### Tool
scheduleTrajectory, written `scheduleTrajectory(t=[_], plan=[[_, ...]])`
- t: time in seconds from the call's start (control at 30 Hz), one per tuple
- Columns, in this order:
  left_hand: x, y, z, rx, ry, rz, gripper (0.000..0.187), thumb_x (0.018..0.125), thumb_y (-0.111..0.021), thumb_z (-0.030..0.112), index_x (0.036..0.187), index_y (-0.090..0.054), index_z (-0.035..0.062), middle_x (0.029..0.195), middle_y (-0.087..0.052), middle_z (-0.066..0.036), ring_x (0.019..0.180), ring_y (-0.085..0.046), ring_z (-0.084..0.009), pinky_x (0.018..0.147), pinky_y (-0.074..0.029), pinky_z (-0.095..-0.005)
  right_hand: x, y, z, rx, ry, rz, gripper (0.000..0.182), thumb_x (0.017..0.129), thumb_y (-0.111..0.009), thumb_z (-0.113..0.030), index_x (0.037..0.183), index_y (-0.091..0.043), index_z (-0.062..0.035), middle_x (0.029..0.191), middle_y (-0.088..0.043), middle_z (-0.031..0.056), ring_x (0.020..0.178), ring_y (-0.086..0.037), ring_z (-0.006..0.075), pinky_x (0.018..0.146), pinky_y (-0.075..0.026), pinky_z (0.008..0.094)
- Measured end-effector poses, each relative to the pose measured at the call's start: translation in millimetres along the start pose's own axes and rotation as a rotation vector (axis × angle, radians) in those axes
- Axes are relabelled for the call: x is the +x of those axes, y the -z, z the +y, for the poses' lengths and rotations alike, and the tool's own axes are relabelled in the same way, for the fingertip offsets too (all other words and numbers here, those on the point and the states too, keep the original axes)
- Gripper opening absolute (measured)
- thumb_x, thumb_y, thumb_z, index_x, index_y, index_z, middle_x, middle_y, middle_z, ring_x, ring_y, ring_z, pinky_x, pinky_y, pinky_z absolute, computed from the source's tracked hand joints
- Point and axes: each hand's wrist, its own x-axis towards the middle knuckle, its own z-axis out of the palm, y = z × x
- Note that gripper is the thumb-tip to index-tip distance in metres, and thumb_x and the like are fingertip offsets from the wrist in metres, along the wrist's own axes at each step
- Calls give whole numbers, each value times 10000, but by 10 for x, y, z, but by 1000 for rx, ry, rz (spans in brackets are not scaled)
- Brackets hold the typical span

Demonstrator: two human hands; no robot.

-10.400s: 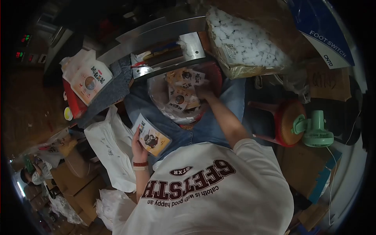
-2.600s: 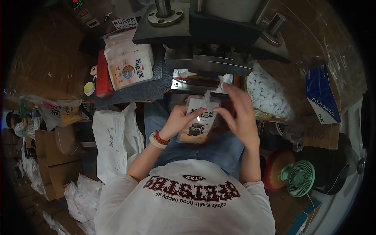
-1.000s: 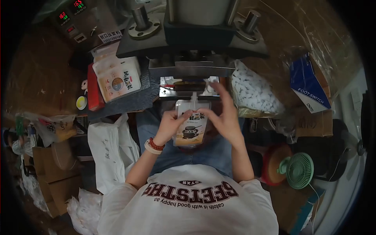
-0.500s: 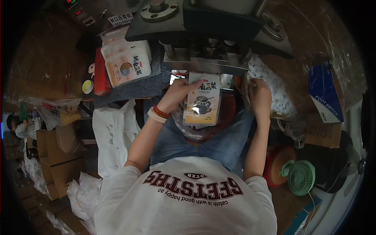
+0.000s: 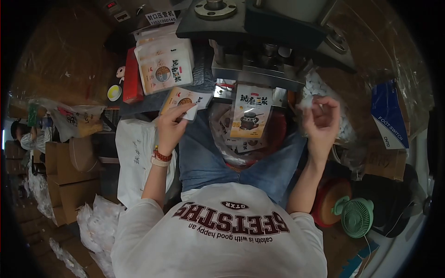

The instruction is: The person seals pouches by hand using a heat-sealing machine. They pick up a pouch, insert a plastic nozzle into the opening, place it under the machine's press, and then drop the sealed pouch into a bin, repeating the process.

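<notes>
My left hand (image 5: 172,123) is closed on a printed soy-milk pouch (image 5: 178,97), which bends in its grip beside the stack of like pouches (image 5: 160,69). A second printed pouch (image 5: 250,125) hangs upright at the front of the press machine (image 5: 259,72), its top edge near the metal jaws, with neither hand on it. Over at the right, my right hand (image 5: 323,118) has thumb and fingers pinched on a small whitish piece (image 5: 307,102), blurred by motion. Just behind it lies a heap of small white plastic pieces (image 5: 345,125).
Between my knees, a clear plastic bag (image 5: 218,134) holds more pouches. A red box (image 5: 133,78) and a yellow-lidded tin (image 5: 114,92) stand left of the stack. At the right are a blue-and-white foot-switch box (image 5: 388,113) and a green fan (image 5: 357,217).
My left hand has let go of the pouch at the machine and moved left onto another pouch. My right hand has risen off the white heap with a small piece. The view has shifted slightly.
</notes>
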Motion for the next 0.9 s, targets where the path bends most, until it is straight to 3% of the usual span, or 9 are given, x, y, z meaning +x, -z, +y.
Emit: scheduleTrajectory(t=[0.07, 0.23, 0.3, 0.4, 0.47, 0.5, 0.6, 0.8, 0.9], plan=[[-16, -126, 267, -55, -108, 22, 294, 699, -574, -49, 945, -707, 42, 968, -701, -96, 946, -670, -256, 866, -505, -348, -255, -302, -42, 135, -35, -174, 227, 738, -667, 64, 946, -608, -7, 1023, -624, 117, 969, -615, 188, 837, -493, 298], [-51, -201, 787, -35, -487, -30, 355, 674, -585, -73, 994, -693, 37, 978, -699, -106, 955, -670, -261, 856, -519, -352, -242, -521, 182, -358, 500, -625, 325, 707, -688, 28, 1024, -649, -33, 1039, -630, 99, 1011, -618, 254, 997, -404, 444], [-52, -141, 871, -45, -491, -81, 380, 663, -586, -75, 1011, -688, 41, 979, -698, -106, 949, -668, -292, 848, -526, -362, -197, -436, 53, -351, 495, -640, 298, 692, -705, -12, 986, -656, -21, 997, -659, 89, 1050, -614, 267, 1041, -344, 491], [-36, -190, 936, -187, -531, -199, 317, 717, -624, -52, 1014, -693, 36, 929, -704, -99, 849, -693, -221, 766, -540, -308, -187, -348, 22, -247, 422, -690, 327, 706, -720, -44, 1025, -649, -22, 1006, -652, 89, 1040, -615, 251, 1049, -339, 472], [-42, -398, 814, -309, -98, -399, 213, 816, -659, 39, 1025, -691, 13, 879, -713, -80, 762, -672, -123, 686, -524, -251, -200, -355, 70, -385, 216, -484, 308, 751, -713, -66, 1046, -639, -16, 1010, -651, 84, 1005, -616, 233, 1027, -369, 402], [-34, -546, 749, -310, -100, -400, 213, 816, -659, 39, 1025, -691, 13, 879, -713, -80, 762, -672, -123, 686, -524, -251, -197, -323, 82, -386, 218, -484, 308, 751, -713, -66, 1046, -639, -16, 1010, -651, 84, 1005, -616, 233, 1027, -369, 402], [76, -952, 568, -841, 451, -446, 239, 891, -651, 178, 972, -682, -44, 858, -703, -68, 733, -652, -99, 642, -510, -227, -91, -63, 73, -553, 120, -127, 303, 806, -678, -73, 1097, -614, -17, 1010, -643, 104, 971, -609, 215, 910, -430, 318], [535, -1118, 511, -1106, 601, -437, 237, 873, -654, 154, 950, -649, -70, 909, -691, -119, 765, -678, -142, 660, -541, -249, 254, 534, 501, -1254, 244, -22, 251, 829, -626, -101, 1063, -613, -10, 1029, -620, 147, 884, -612, 323, 777, -488, 377], [550, -1182, 500, -1134, 620, -399, 261, 866, -661, 169, 968, -646, -71, 929, -686, -121, 757, -670, -137, 652, -530, -255, 331, 619, 765, -1297, 0, -90, 235, 822, -617, -110, 1031, -616, -3, 1018, -611, 162, 887, -588, 372, 769, -480, 421]])
